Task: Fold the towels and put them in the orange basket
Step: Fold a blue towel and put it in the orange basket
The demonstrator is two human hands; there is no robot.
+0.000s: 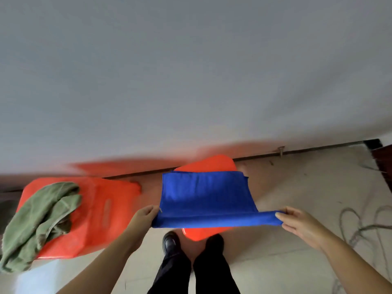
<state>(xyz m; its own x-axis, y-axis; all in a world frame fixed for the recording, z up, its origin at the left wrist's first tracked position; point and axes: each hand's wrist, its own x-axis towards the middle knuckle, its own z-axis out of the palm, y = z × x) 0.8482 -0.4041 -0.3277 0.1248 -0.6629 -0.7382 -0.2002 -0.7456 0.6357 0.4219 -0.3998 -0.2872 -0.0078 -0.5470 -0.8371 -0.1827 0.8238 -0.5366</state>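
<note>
Head view: left hand (146, 214), right hand (293, 219) pinch soft blue towel (205, 196) fold.

Both arms reach forward, left hand (146, 214) and right hand (297, 221) level, fingers (283, 217) pinched closed.

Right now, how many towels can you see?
2. A blue towel is held stretched between both hands over an orange surface; a green towel lies crumpled on the orange object at left. Others may be hidden.
</note>
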